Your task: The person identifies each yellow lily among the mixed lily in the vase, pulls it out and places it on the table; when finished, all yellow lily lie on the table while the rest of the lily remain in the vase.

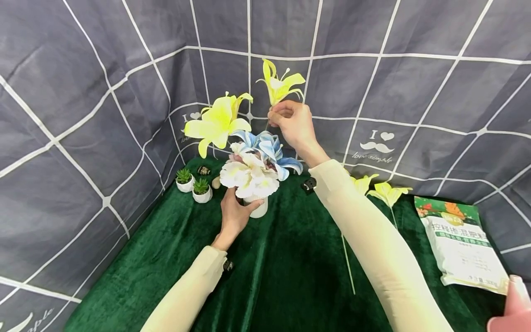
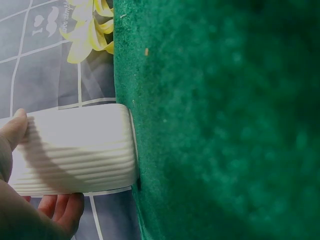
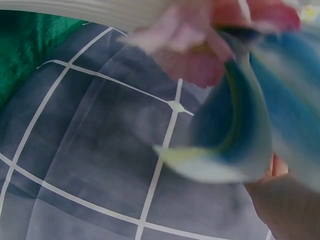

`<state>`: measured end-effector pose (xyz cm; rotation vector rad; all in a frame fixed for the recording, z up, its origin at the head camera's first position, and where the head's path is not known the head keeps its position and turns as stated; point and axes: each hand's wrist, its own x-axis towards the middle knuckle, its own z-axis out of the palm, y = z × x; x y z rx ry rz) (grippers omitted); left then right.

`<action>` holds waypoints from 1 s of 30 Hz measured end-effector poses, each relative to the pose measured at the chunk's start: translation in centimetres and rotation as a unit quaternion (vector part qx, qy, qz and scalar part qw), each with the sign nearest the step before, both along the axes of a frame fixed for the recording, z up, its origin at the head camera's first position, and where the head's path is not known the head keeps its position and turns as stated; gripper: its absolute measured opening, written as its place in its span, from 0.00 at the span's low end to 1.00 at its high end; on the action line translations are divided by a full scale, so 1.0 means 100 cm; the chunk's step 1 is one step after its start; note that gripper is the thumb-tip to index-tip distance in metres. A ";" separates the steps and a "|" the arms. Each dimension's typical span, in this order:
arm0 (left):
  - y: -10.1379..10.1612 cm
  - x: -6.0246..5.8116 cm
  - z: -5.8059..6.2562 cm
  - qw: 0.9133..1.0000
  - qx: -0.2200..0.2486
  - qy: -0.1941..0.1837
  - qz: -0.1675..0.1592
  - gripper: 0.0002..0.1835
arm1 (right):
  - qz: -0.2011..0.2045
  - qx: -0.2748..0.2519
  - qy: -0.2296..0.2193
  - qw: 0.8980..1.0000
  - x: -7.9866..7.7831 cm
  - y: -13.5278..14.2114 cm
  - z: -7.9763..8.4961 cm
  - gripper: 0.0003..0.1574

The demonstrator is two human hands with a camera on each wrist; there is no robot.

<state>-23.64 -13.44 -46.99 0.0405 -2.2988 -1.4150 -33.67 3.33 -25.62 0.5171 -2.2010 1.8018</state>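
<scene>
Left hand (image 1: 237, 213): wrapped round a white, vertically ribbed vase (image 1: 259, 211), thumb on one side, fingers on the other; grip as wide as the vase body. Vase upright at the far middle of a dark green velvety cloth (image 1: 303, 267); left wrist view shows its base against the cloth.

Right hand (image 1: 295, 125): thumb and fingers pinch the thin stem of a single yellow lily-shaped flower (image 1: 282, 86) just below the bloom; grip narrow. This flower is raised above the vase, slightly right of it, bloom upward. Stem runs down towards the bouquet; its lower end is hidden, cannot tell if it is inside the vase.

In the vase: large yellow blooms (image 1: 217, 121) at left, white ruffled petals (image 1: 250, 177) at near side, blue-and-white pointed petals (image 1: 271, 148) at right. Right wrist view, blurred, adds pink petals (image 3: 190, 60).

Left of vase: two green succulents in white pots (image 1: 202, 191), close together.

Right, partly behind the right sleeve: yellow flowers on long stems (image 1: 389, 193). Farther right: a white-and-green printed plastic bag (image 1: 460, 249), with a pink object (image 1: 514, 309) at its near corner, cut off by the frame
</scene>
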 end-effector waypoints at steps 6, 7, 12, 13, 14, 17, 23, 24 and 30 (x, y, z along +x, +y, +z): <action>0.000 -0.001 -0.001 1.000 0.003 0.005 -0.001 0.41 | 0.012 -0.068 0.014 0.997 -0.002 0.005 0.006 0.00; -0.001 -0.002 -0.001 1.000 0.005 0.007 -0.001 0.41 | 0.014 -0.076 0.014 0.997 -0.002 0.006 0.007 0.01; -0.001 -0.002 -0.002 1.000 0.008 0.015 -0.006 0.43 | 0.016 -0.110 0.019 0.994 -0.001 0.011 0.010 0.06; 0.000 -0.002 -0.002 1.000 0.008 0.015 -0.005 0.42 | 0.014 -0.118 0.019 0.993 -0.001 0.012 0.011 0.05; 0.000 -0.002 -0.002 1.000 0.008 0.014 -0.004 0.42 | 0.014 -0.128 0.020 0.991 0.000 0.013 0.012 0.05; 0.001 -0.001 -0.002 1.000 0.008 0.012 -0.001 0.41 | 0.013 -0.153 0.023 0.988 0.001 0.016 0.013 0.05; 0.001 -0.003 -0.001 1.000 0.006 0.005 0.005 0.41 | 0.010 -0.160 0.020 0.987 -0.001 0.019 0.016 0.06; 0.000 -0.003 -0.001 1.000 0.006 0.004 0.004 0.41 | 0.008 -0.159 0.017 0.987 -0.002 0.020 0.016 0.05; 0.001 -0.002 -0.001 1.000 0.013 0.000 -0.001 0.41 | -0.005 -0.177 0.010 0.984 -0.003 0.023 0.018 0.03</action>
